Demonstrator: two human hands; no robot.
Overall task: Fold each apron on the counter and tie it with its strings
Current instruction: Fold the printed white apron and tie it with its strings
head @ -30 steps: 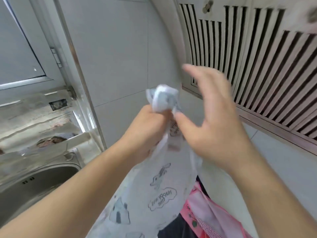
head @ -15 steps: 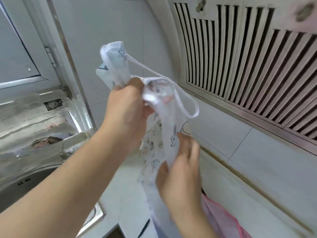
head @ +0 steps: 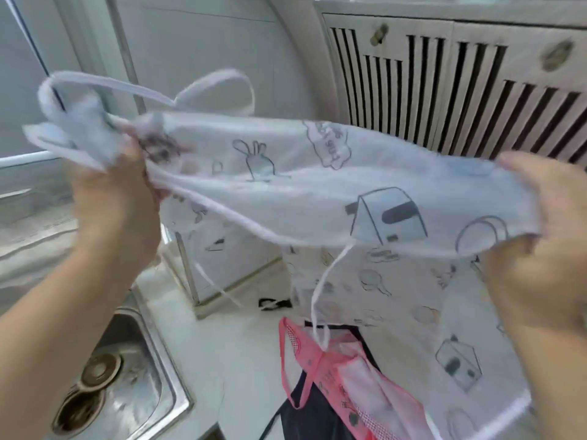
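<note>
Apron position: white printed apron (head: 317, 185) held in the air above the counter (head: 241, 354), stretched between both hands.
Long axis: runs left to right, sagging slightly; lower panel hangs nearer the right hand.
Left hand (head: 111, 204): fist closed on the bunched bib end and neck loop (head: 216, 87).
Right hand (head: 540, 249): pinching the opposite edge.
Look: thin, cartoon prints, tie string (head: 320, 287) dangling.
Beneath: pink apron (head: 349, 382) on the counter, unfolded.

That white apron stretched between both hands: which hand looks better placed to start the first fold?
Probably the right hand: it pinches a free edge of the white apron, while the left hand clutches the bunched top and strings.
</note>
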